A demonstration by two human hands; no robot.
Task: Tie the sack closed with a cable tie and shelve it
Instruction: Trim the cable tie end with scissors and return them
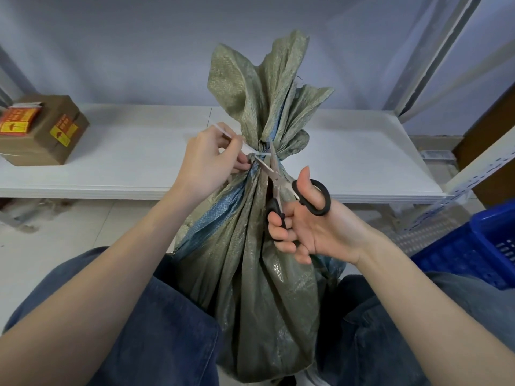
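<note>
Green woven plastic sack (267,246) stands cinched by a white cable tie (260,155); left hand (204,160) pinches its tail, right hand (303,227) grips open black-handled scissors (278,185) at the tie.

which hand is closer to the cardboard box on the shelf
Left. The left hand pinches the cable tie at the sack neck, on the side toward the cardboard box. The right hand holds the scissors on the sack's far side, farther away.

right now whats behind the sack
Behind the sack runs a white shelf, with a cardboard box at its left end. The stretch of shelf directly behind the sack is covered.
</note>
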